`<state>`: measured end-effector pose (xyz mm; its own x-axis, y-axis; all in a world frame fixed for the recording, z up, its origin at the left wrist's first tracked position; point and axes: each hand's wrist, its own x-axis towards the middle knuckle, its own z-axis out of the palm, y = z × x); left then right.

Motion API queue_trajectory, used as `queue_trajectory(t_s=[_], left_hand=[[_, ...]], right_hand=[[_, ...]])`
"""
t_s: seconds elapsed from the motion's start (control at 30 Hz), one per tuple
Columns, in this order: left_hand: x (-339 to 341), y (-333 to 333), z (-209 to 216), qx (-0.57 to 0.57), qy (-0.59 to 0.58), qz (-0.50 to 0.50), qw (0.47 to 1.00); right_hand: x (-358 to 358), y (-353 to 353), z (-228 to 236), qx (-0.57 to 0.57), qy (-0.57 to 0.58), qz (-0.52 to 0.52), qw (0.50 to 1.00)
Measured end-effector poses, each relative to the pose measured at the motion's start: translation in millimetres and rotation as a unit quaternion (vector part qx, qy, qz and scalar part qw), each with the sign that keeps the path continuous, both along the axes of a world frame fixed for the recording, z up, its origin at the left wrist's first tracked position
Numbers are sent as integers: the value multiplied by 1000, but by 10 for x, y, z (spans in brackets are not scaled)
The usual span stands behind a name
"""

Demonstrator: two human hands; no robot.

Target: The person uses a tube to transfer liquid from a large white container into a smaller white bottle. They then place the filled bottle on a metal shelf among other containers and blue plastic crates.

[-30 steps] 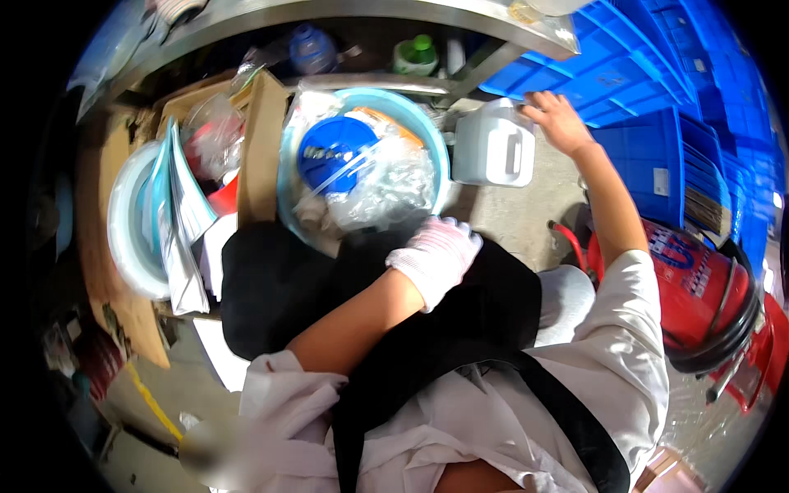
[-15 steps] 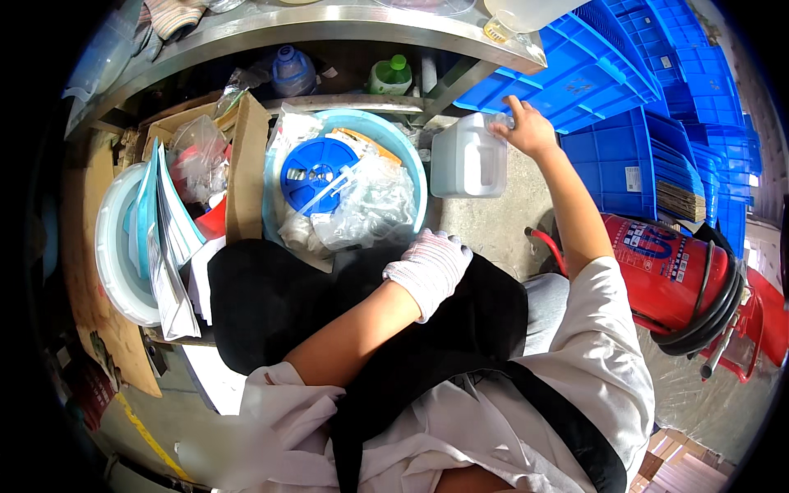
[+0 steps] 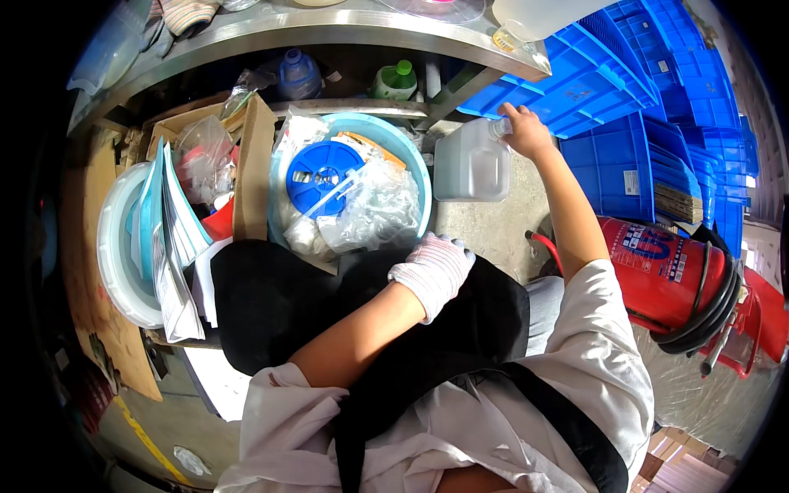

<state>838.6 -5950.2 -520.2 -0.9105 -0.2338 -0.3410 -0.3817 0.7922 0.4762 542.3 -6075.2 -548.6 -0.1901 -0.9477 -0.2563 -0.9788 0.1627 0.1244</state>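
Note:
My right hand (image 3: pixel 526 131) is bare and reaches forward, its fingers closed around the capped neck of a translucent plastic jug (image 3: pixel 472 168). The jug is on the concrete floor, just right of a light-blue basin (image 3: pixel 425 193). My left hand (image 3: pixel 433 275) wears a pale striped knit glove with grey fingertips. It lies across the black cloth (image 3: pixel 501 320) over my lap, its fingers draped over the knee and holding nothing I can see. Inside the basin are a blue reel (image 3: pixel 319 195), crumpled clear plastic bags (image 3: pixel 382 205) and other scraps.
A metal bench (image 3: pixel 362 27) runs across the front, with bottles (image 3: pixel 397 80) under it. Blue crates (image 3: pixel 604 164) stack up at the right, near a red fire extinguisher (image 3: pixel 666 263). On the left are a cardboard box (image 3: pixel 252 168) and a white tub (image 3: pixel 115 283) holding papers.
The fingers of my right hand have closed in around the jug's neck; before, they were more spread and raised. My left hand stays on my lap. The view has shifted slightly.

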Motion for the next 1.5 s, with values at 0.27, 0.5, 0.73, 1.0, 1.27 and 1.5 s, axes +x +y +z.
queue_trajectory(t_s=[0.27,0.5,0.73,1.0,1.27,1.5], left_hand=[[2,-37,35,16,2,4,1000],[-19,-69,51,24,-15,-11,1000],[-26,-48,-8,15,-3,-1,1000],[3,-56,13,6,0,-9,1000],[-14,-97,1,28,-8,-13,999],[-11,-71,-5,14,-1,-7,1000]], right_hand=[[134,-3,69,30,56,-42,997],[257,-35,109,39,34,-116,992],[187,97,148,-17,70,84,994],[-34,216,110,-125,57,273,952],[101,68,163,-24,20,-36,999],[22,-34,159,-16,22,77,997]])
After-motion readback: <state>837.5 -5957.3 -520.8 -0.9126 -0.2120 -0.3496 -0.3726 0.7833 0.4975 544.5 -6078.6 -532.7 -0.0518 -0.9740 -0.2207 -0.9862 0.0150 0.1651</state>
